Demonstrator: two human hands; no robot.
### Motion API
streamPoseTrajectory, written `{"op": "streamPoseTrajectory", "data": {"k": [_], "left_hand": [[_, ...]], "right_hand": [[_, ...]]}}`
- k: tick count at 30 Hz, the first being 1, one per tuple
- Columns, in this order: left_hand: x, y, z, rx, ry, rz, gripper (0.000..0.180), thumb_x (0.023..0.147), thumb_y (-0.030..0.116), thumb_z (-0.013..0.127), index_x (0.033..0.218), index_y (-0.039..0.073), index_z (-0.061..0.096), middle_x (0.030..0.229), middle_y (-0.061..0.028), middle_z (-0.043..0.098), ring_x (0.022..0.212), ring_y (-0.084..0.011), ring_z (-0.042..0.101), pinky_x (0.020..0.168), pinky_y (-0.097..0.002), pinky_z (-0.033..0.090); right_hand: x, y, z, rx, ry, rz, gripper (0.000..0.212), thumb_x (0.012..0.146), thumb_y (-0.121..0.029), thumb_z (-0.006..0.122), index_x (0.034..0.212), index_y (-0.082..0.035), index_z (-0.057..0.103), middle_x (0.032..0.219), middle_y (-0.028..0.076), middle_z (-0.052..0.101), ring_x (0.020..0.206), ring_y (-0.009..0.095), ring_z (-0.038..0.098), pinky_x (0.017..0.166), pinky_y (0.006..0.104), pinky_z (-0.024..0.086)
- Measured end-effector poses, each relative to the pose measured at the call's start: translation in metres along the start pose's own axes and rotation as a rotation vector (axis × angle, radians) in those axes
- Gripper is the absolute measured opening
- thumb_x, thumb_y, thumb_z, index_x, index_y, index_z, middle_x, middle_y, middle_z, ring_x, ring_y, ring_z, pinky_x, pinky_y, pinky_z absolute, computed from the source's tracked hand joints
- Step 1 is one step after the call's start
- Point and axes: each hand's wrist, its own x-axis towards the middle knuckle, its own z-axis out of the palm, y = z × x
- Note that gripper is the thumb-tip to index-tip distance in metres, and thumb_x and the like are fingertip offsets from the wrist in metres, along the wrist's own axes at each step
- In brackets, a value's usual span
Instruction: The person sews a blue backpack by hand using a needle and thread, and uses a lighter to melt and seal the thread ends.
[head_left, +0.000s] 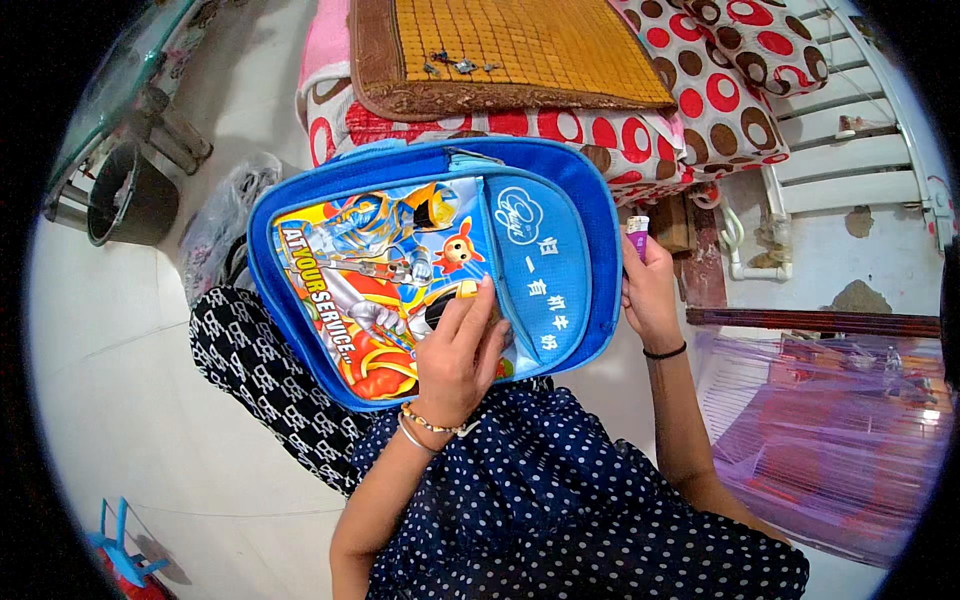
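The blue cartoon backpack (430,270) lies lengthwise between both hands: left hand (460,355) presses loosely curled fingers on its front, right hand (650,295) grips its side edge (pinching a small purple object (637,236)).

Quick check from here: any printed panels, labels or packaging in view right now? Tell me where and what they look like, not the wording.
Backpack: on the lap, blue, cartoon robot picture panel under the left hand.
Pocket panel: backpack's right side, blue with white print.
Small tube: in the right hand, purple with a white top.
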Motion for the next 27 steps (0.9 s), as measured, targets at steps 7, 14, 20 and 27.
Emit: {"op": "streamPoseTrajectory", "data": {"k": [7, 14, 20, 27], "left_hand": [[0.005, 0.021, 0.010, 0.316, -0.037, -0.023, 0.046, 0.076, 0.001, 0.057, 0.120, -0.002, 0.044, 0.093, -0.0161, 0.053, 0.070, -0.0294, 0.057, 0.054, -0.0343, 0.047], [0.015, 0.051, 0.006, 0.126, 0.145, -0.086, 0.041, 0.073, -0.005, 0.059, 0.113, -0.003, 0.053, 0.085, -0.0133, 0.055, 0.068, -0.0206, 0.056, 0.059, -0.0275, 0.046], [0.026, 0.098, -0.002, 0.014, 0.354, -0.268, 0.027, 0.078, -0.004, 0.057, 0.105, -0.005, 0.056, 0.087, -0.0093, 0.058, 0.072, -0.0138, 0.056, 0.063, -0.0248, 0.046], [0.044, 0.130, -0.010, -0.424, 0.525, -0.626, 0.008, 0.081, -0.003, 0.055, 0.089, -0.001, 0.054, 0.080, -0.0016, 0.056, 0.064, -0.0056, 0.053, 0.056, -0.0179, 0.045]], "right_hand": [[-0.022, -0.021, 0.030, -0.225, 0.071, -0.248, 0.016, 0.087, -0.016, 0.055, 0.086, 0.000, 0.056, 0.069, -0.004, 0.052, 0.062, 0.003, 0.043, 0.054, 0.0205, 0.038], [-0.043, -0.071, 0.040, -0.227, 0.027, -0.242, 0.017, 0.085, -0.016, 0.056, 0.085, 0.001, 0.056, 0.067, -0.002, 0.053, 0.062, 0.005, 0.045, 0.055, 0.0218, 0.039], [-0.053, -0.124, 0.030, -0.082, -0.123, -0.157, 0.010, 0.083, -0.012, 0.058, 0.084, -0.002, 0.054, 0.069, -0.002, 0.051, 0.061, 0.003, 0.044, 0.055, 0.0198, 0.038], [-0.060, -0.148, 0.017, -0.135, -0.231, -0.367, 0.009, 0.078, -0.006, 0.060, 0.076, -0.001, 0.052, 0.069, 0.001, 0.048, 0.063, 0.007, 0.047, 0.056, 0.0227, 0.039]]}}
